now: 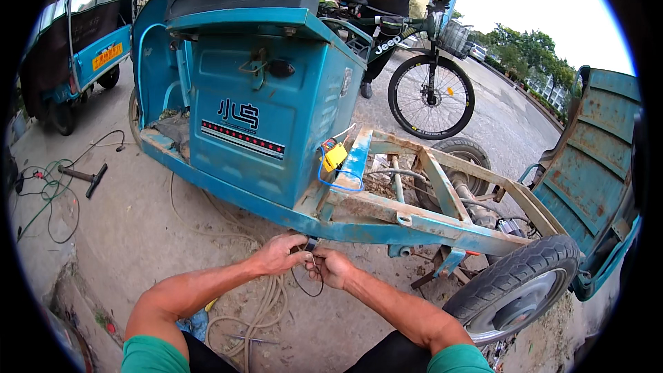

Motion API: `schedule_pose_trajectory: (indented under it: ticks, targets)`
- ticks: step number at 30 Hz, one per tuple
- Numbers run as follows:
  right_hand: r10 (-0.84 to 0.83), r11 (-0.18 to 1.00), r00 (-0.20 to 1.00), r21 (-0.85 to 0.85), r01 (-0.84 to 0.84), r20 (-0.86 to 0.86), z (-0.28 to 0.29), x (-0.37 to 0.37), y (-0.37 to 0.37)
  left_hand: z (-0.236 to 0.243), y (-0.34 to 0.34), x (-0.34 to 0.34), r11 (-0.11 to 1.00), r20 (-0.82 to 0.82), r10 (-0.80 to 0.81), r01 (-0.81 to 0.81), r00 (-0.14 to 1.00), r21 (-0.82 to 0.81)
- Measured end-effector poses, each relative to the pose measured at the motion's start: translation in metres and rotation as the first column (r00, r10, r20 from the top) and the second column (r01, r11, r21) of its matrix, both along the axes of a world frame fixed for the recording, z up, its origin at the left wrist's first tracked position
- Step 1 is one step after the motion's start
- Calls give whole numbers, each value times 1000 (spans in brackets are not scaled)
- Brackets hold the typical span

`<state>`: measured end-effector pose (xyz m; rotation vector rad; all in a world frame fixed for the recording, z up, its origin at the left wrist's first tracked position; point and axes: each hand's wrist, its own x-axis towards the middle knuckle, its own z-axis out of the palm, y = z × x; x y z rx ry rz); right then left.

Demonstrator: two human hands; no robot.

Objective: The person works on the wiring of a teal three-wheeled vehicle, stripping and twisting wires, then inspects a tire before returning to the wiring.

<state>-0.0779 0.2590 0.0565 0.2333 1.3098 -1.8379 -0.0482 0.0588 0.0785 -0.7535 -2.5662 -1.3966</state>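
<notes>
Just below the blue frame rail, my left hand and right hand pinch together on a thin black wire, seemingly light and floppy, best gripped near its end.

Both hands, left hand and right hand, sit just under the blue frame rail, which blocks any way up. The tyre closes off the right side, with brackets hanging between. A hose lies coiled on the ground below the wrists. Left of the hands the ground lies open toward the cables.
</notes>
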Motion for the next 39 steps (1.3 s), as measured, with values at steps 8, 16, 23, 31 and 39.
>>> schedule_pose_trajectory:
  ticks: [8, 16, 23, 31, 39]
  targets:
    - [7, 990, 999, 144, -2, -33, 8, 6, -3, -5, 5, -2, 997, 238, 66, -75, 969, 28]
    - [110, 955, 981, 289, -61, -157, 12, 10, -5, -18, 3, -5, 967, 524, -112, -29, 844, 253]
    - [188, 834, 883, 544, 87, -430, -15, 3, -2, -32, 3, -12, 965, 613, -105, -69, 783, 254]
    - [404, 718, 574, 636, 283, -712, 18, 21, -8, -32, 0, -14, 942, 672, -60, -181, 738, 282]
    - [636, 637, 213, 660, 397, -742, 11, 22, -3, -6, -1, -11, 997, 520, -46, 6, 853, 79]
